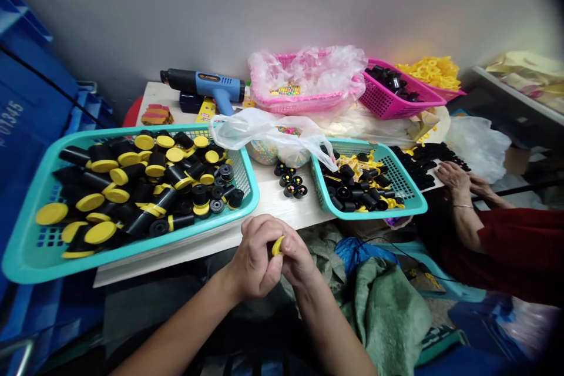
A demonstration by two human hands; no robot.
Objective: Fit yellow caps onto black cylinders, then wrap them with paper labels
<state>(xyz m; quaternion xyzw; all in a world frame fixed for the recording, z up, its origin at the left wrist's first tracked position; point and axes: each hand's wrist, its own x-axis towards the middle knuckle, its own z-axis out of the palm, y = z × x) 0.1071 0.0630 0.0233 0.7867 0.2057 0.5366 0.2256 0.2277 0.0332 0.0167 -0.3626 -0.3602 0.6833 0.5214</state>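
Note:
In front of the table edge, my left hand (257,259) and my right hand (298,255) are pressed together around a small piece with a yellow cap (277,245). Fingers of both hands are closed on it, and they hide most of its body. To the left, a teal basket (253,185) holds many black cylinders with yellow discs (155,164). Just beyond my hands, several small black cups (291,185) with coloured bits inside stand on the white table (268,202). Right of them, a smaller teal basket (416,208) contains black and yellow parts.
Behind are a blue heat gun (220,85), bags of coloured beads (264,151), a plastic-lined pink basket (299,100) and a magenta basket (396,107). At the right, another person's hands (456,179) work by black pieces. Green sacking (383,311) lies below the table edge.

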